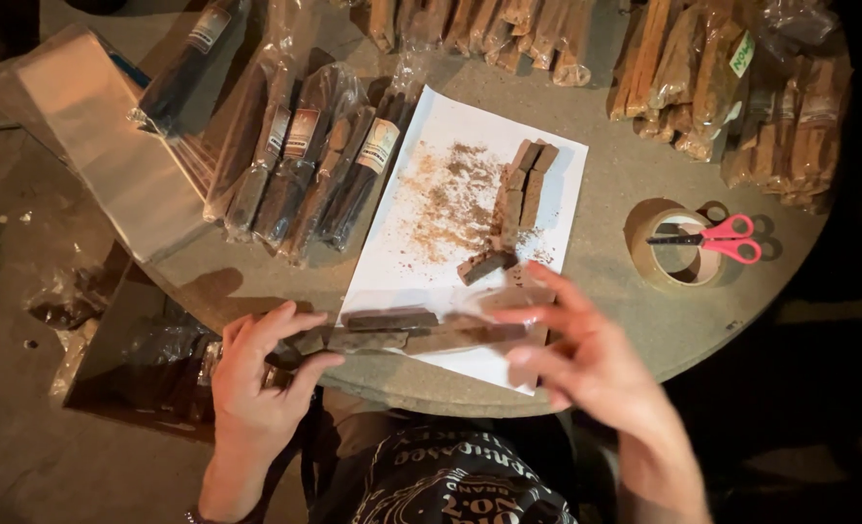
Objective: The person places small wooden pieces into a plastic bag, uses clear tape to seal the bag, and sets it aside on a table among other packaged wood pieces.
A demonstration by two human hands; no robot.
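Round grey table (644, 175), dim concrete floor (23, 456)

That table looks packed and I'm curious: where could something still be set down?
Bare tabletop shows between the white paper sheet and the tape roll with pink scissors. Another patch lies below the dark bagged sticks, left of the sheet. The far edge is crowded with tan bagged sticks.
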